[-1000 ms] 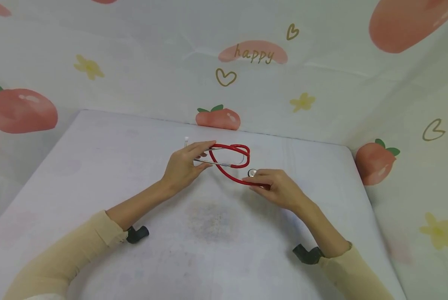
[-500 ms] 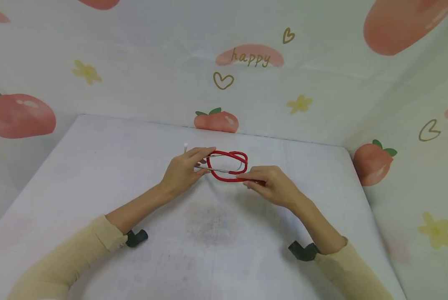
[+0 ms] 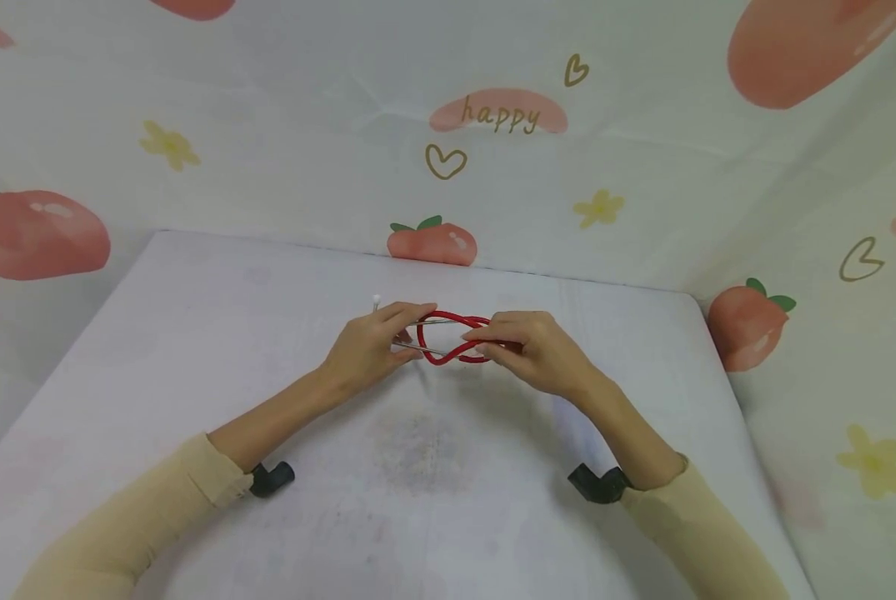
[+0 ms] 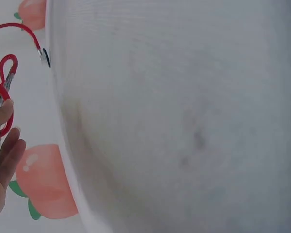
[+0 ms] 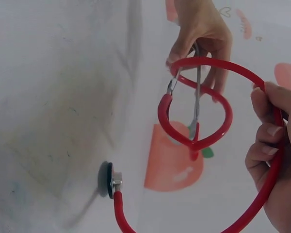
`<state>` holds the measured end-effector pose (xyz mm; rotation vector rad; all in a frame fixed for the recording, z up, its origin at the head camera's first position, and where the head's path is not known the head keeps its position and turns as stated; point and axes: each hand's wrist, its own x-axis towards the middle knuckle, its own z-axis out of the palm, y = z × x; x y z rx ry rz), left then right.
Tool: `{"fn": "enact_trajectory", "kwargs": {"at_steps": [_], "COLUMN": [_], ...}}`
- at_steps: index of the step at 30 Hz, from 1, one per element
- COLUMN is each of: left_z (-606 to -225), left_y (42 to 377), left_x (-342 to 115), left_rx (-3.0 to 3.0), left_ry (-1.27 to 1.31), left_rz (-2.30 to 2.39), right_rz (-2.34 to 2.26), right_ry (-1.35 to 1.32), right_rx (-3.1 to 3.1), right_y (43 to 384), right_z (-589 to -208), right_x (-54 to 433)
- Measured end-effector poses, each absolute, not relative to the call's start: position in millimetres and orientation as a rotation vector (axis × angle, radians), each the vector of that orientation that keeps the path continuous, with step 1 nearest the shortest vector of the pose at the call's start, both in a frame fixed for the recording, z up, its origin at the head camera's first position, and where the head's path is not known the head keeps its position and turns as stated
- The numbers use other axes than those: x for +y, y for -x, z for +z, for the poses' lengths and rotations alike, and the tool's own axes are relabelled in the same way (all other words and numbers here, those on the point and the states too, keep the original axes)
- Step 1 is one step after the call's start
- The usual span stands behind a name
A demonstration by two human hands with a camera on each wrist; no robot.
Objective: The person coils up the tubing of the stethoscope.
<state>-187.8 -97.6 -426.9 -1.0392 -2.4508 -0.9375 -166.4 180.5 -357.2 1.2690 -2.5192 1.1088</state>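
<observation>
A stethoscope with red tubing (image 3: pixel 437 361) is held above the table by both hands. My left hand (image 3: pixel 361 346) grips its metal ear tubes together with a bend of the tubing; a white ear tip (image 3: pixel 376 298) pokes up behind the fingers. To the right, my right hand (image 3: pixel 545 350) pinches another stretch of tubing close to the Y-joint end, which it partly covers in the head view. In the right wrist view the tubing loops around the metal tubes, and its free end hangs down to the round chest piece (image 5: pixel 110 179). That chest piece is hidden in the head view.
The table (image 3: pixel 327 517) wears a pale, faintly stained cover. Behind it and at the right rises a white cloth backdrop (image 3: pixel 327 167) printed with peaches, flowers and hearts. A black fitting sits at the left cuff (image 3: pixel 272 479) and another at the right cuff (image 3: pixel 600 483).
My right hand has moved up and left toward the left hand, carrying the tubing over the Y-joint end. The chest piece, seen beside it earlier, is out of sight in the head view.
</observation>
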Motion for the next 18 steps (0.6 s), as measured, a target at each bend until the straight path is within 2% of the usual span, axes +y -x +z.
{"fn": "enact_trajectory", "kwargs": {"at_steps": [18], "left_z": [-427.9], "left_y": [184.9], "left_x": [-92.1], "left_rx": [-2.415], "left_ry": [1.014], "left_rz": [-0.907], "right_rz": [1.42], "right_ry": [-1.187], "right_rx": [-2.348], "right_y": [174.5], "right_z": [-356.7], "right_x": [165.3]}}
